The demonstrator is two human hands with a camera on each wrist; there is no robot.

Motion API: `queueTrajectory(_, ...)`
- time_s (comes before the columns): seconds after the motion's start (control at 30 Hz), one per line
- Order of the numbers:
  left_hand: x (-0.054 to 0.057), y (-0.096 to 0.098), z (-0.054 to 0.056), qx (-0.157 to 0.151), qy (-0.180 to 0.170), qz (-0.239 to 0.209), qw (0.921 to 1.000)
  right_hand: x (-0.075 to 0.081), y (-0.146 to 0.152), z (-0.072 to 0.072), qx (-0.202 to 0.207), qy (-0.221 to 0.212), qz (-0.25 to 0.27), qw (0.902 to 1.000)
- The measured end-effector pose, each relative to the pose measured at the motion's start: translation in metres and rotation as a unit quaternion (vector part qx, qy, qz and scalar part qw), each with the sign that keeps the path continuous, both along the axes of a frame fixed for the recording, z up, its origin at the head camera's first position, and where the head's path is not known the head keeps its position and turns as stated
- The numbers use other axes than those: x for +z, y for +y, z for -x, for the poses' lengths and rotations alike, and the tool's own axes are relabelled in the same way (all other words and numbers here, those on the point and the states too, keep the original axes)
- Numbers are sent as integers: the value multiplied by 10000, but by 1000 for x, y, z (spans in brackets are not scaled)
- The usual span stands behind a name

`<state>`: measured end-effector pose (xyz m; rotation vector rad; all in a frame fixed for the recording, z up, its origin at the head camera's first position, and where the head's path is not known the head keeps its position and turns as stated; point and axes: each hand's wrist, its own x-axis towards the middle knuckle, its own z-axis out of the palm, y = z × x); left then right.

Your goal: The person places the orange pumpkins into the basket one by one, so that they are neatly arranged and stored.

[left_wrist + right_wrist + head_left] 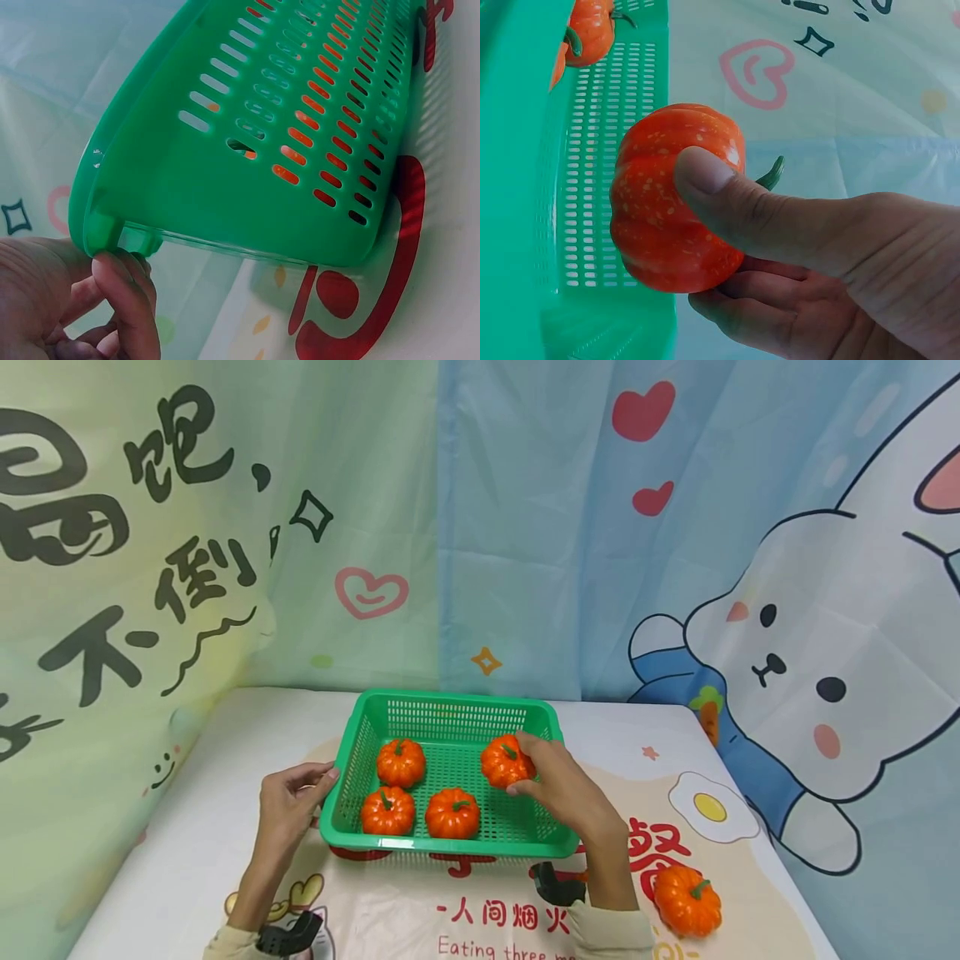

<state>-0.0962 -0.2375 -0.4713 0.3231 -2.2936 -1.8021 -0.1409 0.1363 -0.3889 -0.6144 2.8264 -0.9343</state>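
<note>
My right hand grips a small orange toy pumpkin with a green stem, over the right side of a green plastic basket. In the right wrist view the thumb presses the pumpkin's side, with the fingers under it. My left hand pinches the basket's left rim; the left wrist view shows thumb and fingers at the rim's corner. Inside the basket, on its left and middle, sit three more pumpkins: one at the back, one in front of it, and one nearer the middle.
Another orange pumpkin lies on the printed tablecloth to the right, beyond my right forearm. A fried-egg print is on the cloth there. Behind the table hangs a curtain with cartoon prints.
</note>
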Motion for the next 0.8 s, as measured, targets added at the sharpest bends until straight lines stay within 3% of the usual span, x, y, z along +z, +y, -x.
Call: queueTrajectory(0.8,-1,-2,2,7,-51,-135,9999,1,-27,29,630,72,22,9980)
